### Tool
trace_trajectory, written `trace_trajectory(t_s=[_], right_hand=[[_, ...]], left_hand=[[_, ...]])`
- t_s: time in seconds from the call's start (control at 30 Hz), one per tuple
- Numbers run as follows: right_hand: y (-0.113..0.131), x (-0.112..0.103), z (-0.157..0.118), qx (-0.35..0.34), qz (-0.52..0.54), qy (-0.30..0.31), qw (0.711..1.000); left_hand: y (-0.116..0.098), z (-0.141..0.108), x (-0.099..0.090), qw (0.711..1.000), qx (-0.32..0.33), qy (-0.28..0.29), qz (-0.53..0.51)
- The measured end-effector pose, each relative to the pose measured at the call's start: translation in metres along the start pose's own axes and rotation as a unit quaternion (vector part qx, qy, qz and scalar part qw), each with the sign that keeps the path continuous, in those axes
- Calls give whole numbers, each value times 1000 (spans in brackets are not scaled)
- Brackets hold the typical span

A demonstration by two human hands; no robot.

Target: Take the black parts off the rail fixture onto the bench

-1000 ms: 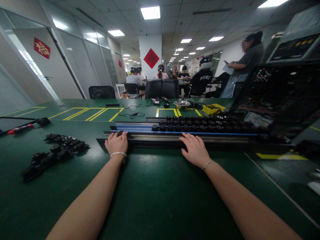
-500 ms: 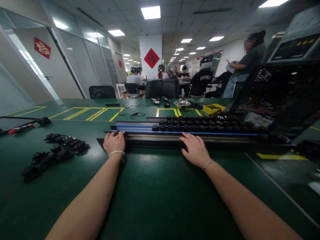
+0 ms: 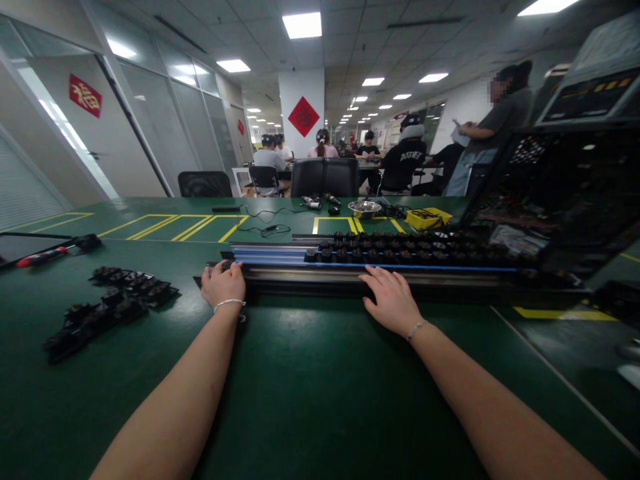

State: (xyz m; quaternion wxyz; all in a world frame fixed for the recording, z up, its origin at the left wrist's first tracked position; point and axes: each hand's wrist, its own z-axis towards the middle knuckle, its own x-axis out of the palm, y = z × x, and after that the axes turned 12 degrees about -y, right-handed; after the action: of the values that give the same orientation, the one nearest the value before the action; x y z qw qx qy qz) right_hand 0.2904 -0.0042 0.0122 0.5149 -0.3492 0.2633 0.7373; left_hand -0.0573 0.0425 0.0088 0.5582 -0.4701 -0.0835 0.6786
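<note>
Long black rails (image 3: 310,283) lie side by side across the table, with blue and silver strips showing along them. Many small black modules (image 3: 373,256) stand in rows on the rails behind. At the left end of the front rail, my left hand (image 3: 223,285) is closed around a small black module (image 3: 227,265), mostly hidden by the fingers. My right hand (image 3: 393,297) lies open on the front rail near its middle, fingers stretched out over its edge. More loose black modules (image 3: 120,300) lie in bunches on the table to the left of my left hand.
A red-and-black screwdriver (image 3: 45,257) lies at the far left. Beyond the rails are a metal bowl (image 3: 365,209), a yellow tray (image 3: 427,218) and a cable (image 3: 273,230). A dark rack (image 3: 545,193) stands at the right. Several people sit or stand in the background.
My left hand has shifted slightly left along the rail end, with the small black module at its fingers. My right hand stays in place.
</note>
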Motion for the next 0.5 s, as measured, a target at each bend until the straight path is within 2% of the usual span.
trace_trajectory(t_s=[0.27, 0.5], right_hand=[[0, 1, 0, -2, -1, -3, 1000], [0, 1, 0, -3, 0, -3, 1000]], left_hand=[[0, 5, -4, 1000, -6, 29, -11], [-2, 8, -8, 998, -58, 5, -5]])
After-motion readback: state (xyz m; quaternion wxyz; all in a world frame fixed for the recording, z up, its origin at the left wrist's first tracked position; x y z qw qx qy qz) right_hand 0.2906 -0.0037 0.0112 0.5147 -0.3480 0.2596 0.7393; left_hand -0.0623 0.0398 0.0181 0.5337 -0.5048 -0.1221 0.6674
